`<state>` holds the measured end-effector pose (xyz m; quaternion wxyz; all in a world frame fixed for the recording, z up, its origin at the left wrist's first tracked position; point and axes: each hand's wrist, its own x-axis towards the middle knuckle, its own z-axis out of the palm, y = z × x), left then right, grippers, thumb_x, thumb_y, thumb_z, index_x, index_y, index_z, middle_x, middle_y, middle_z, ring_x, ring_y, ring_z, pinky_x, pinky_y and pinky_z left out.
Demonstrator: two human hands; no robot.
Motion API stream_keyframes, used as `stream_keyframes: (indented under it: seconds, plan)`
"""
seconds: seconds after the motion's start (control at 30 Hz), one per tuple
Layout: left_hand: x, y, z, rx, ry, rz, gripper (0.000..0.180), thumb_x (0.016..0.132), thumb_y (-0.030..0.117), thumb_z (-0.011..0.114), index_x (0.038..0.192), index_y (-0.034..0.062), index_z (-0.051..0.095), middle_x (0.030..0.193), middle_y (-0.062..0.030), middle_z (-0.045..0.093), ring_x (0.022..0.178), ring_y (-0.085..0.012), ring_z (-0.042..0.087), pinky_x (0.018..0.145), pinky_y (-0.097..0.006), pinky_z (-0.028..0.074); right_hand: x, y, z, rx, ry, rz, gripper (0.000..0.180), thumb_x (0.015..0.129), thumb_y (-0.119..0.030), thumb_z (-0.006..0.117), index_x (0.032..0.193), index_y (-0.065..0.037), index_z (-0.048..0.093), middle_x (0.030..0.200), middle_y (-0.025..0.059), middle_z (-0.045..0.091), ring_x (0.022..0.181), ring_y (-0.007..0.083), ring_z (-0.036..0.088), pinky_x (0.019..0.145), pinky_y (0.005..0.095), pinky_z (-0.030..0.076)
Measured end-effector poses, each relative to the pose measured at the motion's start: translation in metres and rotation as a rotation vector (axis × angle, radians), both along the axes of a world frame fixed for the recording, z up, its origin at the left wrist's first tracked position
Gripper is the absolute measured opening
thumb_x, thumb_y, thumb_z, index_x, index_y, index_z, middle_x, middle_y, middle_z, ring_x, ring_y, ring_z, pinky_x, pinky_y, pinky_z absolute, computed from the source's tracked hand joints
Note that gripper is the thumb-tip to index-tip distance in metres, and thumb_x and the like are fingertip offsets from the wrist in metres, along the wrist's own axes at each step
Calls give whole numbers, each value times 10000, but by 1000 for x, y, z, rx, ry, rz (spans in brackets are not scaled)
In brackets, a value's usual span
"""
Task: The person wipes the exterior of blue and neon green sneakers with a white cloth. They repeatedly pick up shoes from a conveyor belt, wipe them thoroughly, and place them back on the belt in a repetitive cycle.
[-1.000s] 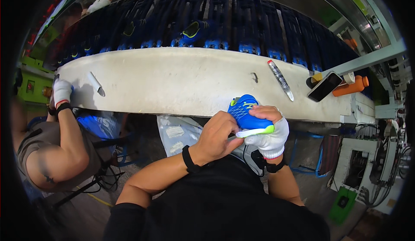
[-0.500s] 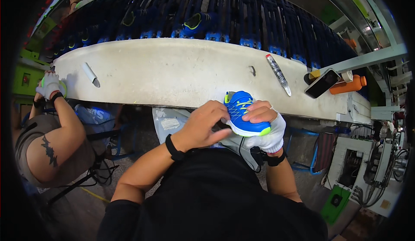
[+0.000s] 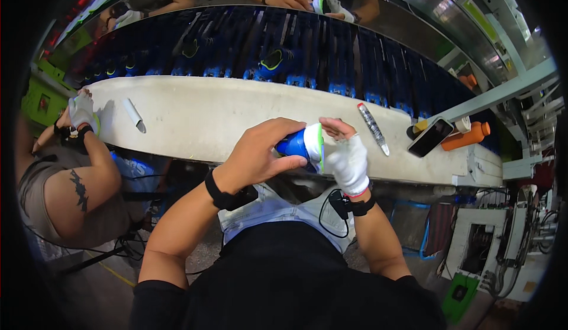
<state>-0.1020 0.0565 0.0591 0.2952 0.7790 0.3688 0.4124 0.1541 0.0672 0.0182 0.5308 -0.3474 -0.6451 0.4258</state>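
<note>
A small blue sneaker [image 3: 291, 146] with a white and lime-green sole is turned on its side above the table's near edge. My bare left hand [image 3: 260, 146] grips its upper, thumb in front and fingers behind. Beside the sole, my right hand [image 3: 349, 159] wears a white glove with bare fingertips. Its fingers are stretched out, with nothing seen in them. The palm is close to the sole; whether it touches cannot be made out. Most of the shoe's upper is hidden by my left hand.
On the pale table [image 3: 195, 114] lie a cut white tube [image 3: 134, 116], a red-tipped marker-like tool [image 3: 373, 130], a phone [image 3: 431, 137] and an orange bottle [image 3: 467, 136]. Behind runs a blue slatted conveyor [image 3: 236, 46] carrying shoes. A co-worker's gloved hand [image 3: 81, 110] is at left.
The sneaker has passed from my right hand to my left and been turned, its sole now facing right. My right hand has let go and opened. The view has tilted upward.
</note>
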Motion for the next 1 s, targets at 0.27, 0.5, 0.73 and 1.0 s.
stream_keyframes:
  seconds: [0.27, 0.5, 0.73, 1.0]
  plan:
    - [23, 18, -5, -151, -3, -10, 877, 801, 267, 964, 1515, 42, 506, 1337, -232, 703, 1190, -416, 717, 1019, -454, 573, -37, 18, 1, -9, 113, -51, 598, 985, -383, 797, 1402, -34, 549, 1356, 139, 651, 1230, 258, 644, 1087, 420, 513]
    - [20, 32, -2, -179, 142, 43, 816, 790, 315, 979, 1402, 25, 524, 1131, -249, 751, 1047, -443, 749, 916, -470, 586, -37, 31, -20, -71, 487, -61, 548, 1131, -541, 558, 1410, -74, 495, 1192, 71, 545, 1079, 171, 554, 1009, 372, 477]
    - [25, 41, 8, -170, 255, 28, 764, 798, 368, 962, 1347, 29, 553, 1067, -234, 753, 985, -437, 749, 857, -479, 583, -32, 28, -11, -99, 233, -69, 604, 1147, -591, 476, 1460, -76, 464, 1230, 71, 558, 1096, 178, 572, 997, 351, 489]
    - [57, 32, 18, 119, 275, -28, 616, 809, 277, 913, 1268, 39, 577, 1059, -187, 711, 972, -414, 718, 808, -508, 570, -11, 14, 10, -218, 242, -43, 823, 1101, -748, 385, 1502, -35, 484, 1265, 77, 571, 1119, 158, 606, 990, 323, 509]
